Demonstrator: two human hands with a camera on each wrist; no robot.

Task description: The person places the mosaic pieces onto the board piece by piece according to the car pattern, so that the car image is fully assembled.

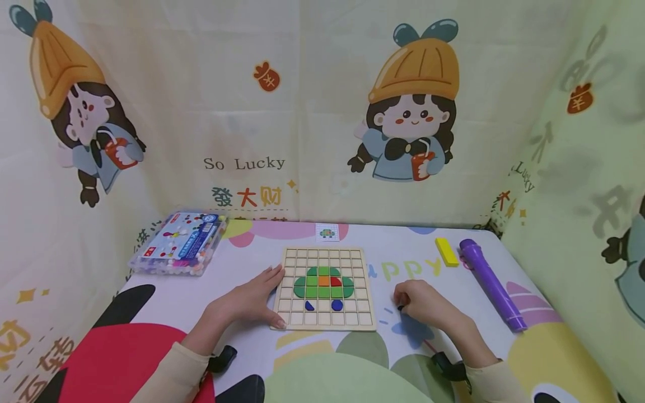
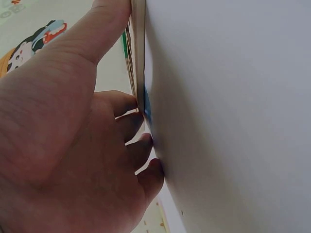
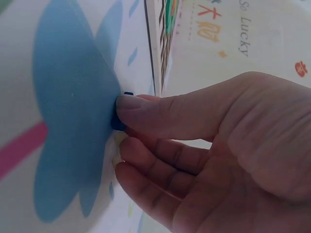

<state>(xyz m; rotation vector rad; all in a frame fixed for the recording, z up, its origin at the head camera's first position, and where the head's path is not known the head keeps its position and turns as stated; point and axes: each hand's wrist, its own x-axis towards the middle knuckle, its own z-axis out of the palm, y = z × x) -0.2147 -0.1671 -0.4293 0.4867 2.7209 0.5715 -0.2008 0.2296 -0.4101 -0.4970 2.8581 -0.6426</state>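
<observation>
A square wooden grid board (image 1: 330, 322) lies flat on the table in the head view. Green tiles (image 1: 325, 293) with an orange tile (image 1: 324, 281) and a red tile (image 1: 335, 281) form a rounded shape on it. Below them sit a small dark blue piece (image 1: 309, 306) and a blue round shape (image 1: 337, 305). My left hand (image 1: 252, 296) touches the board's left side, thumb near the lower corner and fingers spread along the edge. Right of the board, my right hand (image 1: 420, 302) pinches a small dark blue piece (image 3: 118, 121) close over the table, mostly covered by the thumb.
A small pattern card (image 1: 327, 232) lies behind the board. At the back left is a clear plastic case (image 1: 181, 240) of beads. A yellow block (image 1: 447, 252) and a purple tube-shaped stick (image 1: 491, 285) lie on the right. Printed cloth (image 1: 312, 123) hangs behind the table.
</observation>
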